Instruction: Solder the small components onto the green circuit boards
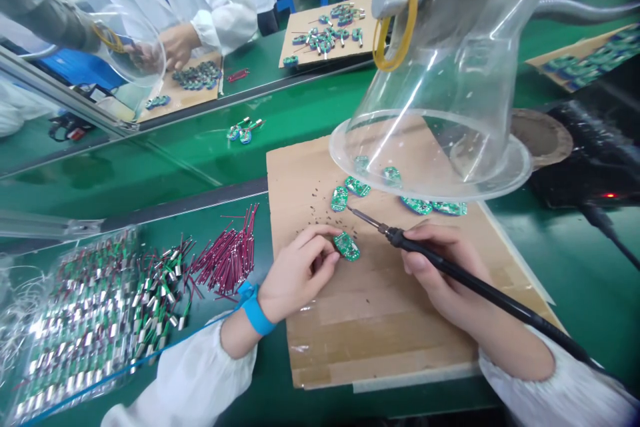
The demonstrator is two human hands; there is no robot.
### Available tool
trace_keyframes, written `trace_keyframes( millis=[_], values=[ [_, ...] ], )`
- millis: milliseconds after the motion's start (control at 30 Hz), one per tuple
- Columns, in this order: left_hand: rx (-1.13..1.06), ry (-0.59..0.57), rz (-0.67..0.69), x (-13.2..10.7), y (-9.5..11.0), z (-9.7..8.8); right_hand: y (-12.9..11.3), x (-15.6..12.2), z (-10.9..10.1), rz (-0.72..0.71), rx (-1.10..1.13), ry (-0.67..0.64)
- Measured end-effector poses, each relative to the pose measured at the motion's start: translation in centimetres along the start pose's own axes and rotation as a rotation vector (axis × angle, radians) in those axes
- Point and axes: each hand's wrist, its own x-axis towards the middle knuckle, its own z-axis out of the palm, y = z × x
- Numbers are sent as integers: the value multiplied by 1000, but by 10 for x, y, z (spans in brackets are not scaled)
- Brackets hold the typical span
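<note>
My left hand (300, 270) rests on a brown cardboard work mat (380, 320), its fingers pinched on a small green circuit board (347, 246). A blue wrist strap (256, 310) circles that wrist. My right hand (445, 273) is closed round a black soldering iron (450, 268); its tip (353, 211) hovers just above and right of the held board. Several more green boards (350, 192) lie farther back on the mat, some under a clear plastic fume hood (430, 113).
Loose red wires (227, 253) and a plastic bag of small motors (95, 320) lie to the left on the green bench. A black soldering station (595, 160) sits at right. Across the conveyor, another person in a white coat (200, 0) handles parts on cardboard.
</note>
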Motion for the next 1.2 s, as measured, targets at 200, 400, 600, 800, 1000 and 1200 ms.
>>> trace_keyframes(
  millis=[200, 400, 600, 800, 1000, 1200],
  values=[
    [-7, 7, 5, -1, -1, 1, -1, -2, -1, 7, -45, -25],
    [-55, 24, 19, -2, 0, -1, 0, -2, -1, 5, -68, -59],
    [-111, 34, 36, -2, -2, -1, 2, -3, -3, 4, -80, -60],
    [-204, 34, 33, -1, -4, -2, 5, -4, -2, 1, -130, -79],
    [-221, 25, 19, -1, -4, -1, 10, -5, -2, 22, -92, -104],
    [-227, 27, 1, -1, -5, -1, 10, -4, -2, -8, -101, -103]
  ],
)
